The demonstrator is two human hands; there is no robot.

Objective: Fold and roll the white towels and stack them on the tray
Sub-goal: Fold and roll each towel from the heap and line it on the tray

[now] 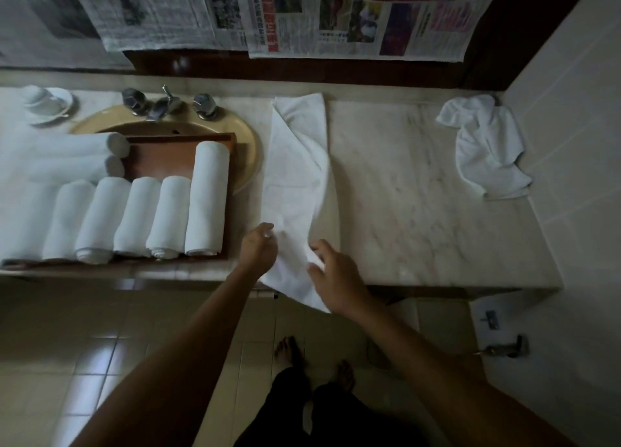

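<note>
Long white towel (297, 184) laid lengthwise on marble surface (403, 194), folded into a narrow strip, right edge rumpled, near end hanging over the front edge. Left hand (258, 248) at towel's near left edge, fingers curled, apparently pinching the cloth. Right hand (332, 275) on near right edge, fingers bent round a fold of it. Hands apart, towel's width between them. Wooden tray (158, 159) left of towel, set over the sink (242, 151), loaded with rolled towels (206, 198): row of rolls side by side along the front, two more lying crosswise at back left. Faucet (164, 105) behind tray. Cups on saucer (47, 102) at far left. Crumpled towel (487, 147) at far right corner of surface, well apart from the rest. Newspapers (302, 13) hung on wall behind. Bare feet (290, 351) on tiled floor below.
</note>
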